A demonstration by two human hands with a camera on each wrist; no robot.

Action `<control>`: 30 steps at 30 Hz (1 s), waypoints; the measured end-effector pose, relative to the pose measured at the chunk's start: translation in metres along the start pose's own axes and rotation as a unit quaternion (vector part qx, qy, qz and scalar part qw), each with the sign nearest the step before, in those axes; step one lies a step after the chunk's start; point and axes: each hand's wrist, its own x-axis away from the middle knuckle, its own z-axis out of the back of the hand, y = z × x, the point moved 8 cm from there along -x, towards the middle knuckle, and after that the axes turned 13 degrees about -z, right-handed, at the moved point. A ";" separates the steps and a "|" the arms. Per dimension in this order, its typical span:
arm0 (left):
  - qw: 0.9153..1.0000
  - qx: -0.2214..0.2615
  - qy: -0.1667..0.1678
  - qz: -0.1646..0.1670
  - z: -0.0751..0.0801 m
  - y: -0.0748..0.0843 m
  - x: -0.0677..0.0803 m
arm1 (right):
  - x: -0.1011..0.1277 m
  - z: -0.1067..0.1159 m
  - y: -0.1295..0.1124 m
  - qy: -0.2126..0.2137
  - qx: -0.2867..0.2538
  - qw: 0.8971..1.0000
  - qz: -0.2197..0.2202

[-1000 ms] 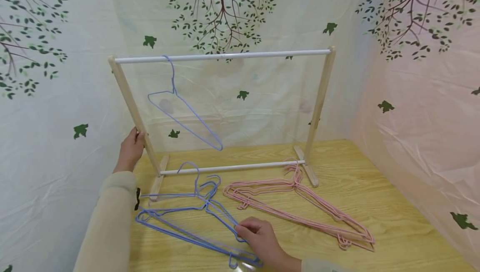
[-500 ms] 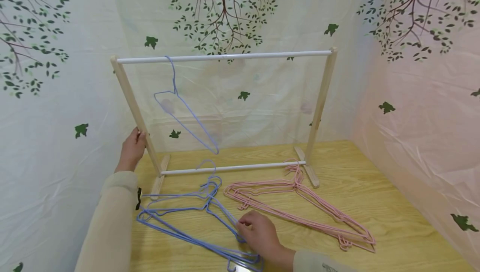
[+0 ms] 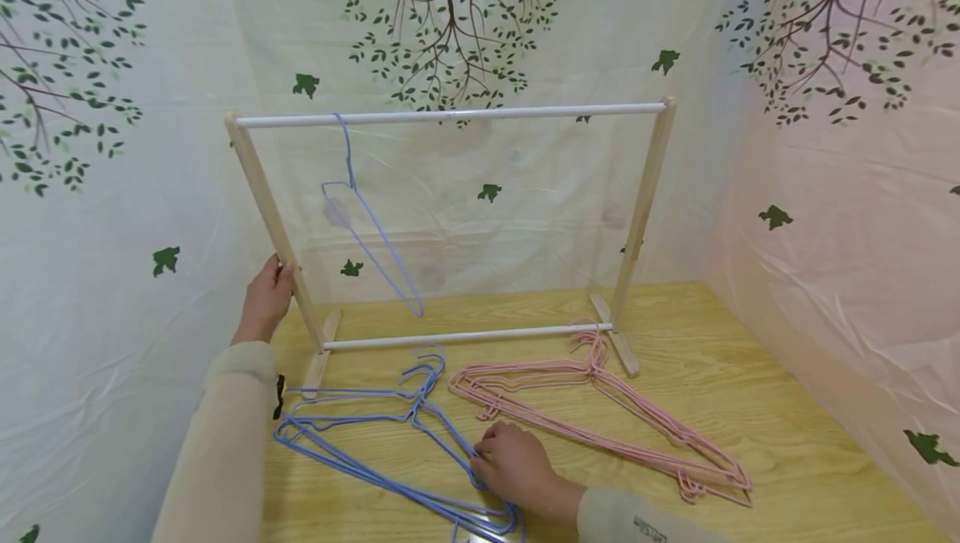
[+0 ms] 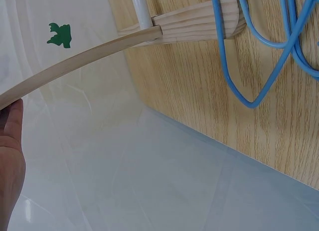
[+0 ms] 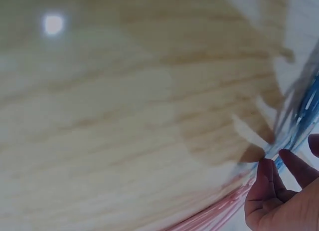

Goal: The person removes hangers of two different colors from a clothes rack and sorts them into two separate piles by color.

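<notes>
The left hand (image 3: 266, 297) grips the left wooden post of the small clothes rack (image 3: 279, 231), fingers curled round it. The right hand (image 3: 510, 464) rests on the pile of blue wire hangers (image 3: 360, 435) lying on the wooden table (image 3: 750, 393) at 6 o'clock of the rack, its fingertips pinching the wires. Pink hangers (image 3: 600, 422) lie just beside it at 3 o'clock. One blue hanger (image 3: 367, 218) hangs from the white top rail (image 3: 487, 113)

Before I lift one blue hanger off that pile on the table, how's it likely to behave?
Probably light and springy: the blue hangers are thin wire. Their hooks and arms overlap, so one may drag others along. The right hand pinches a single wire, which could slip.
</notes>
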 end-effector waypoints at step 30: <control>1.000 0.005 0.004 0.010 0.000 0.000 0.000 | -0.115 0.166 -0.072 0.149 -0.213 0.963 -0.070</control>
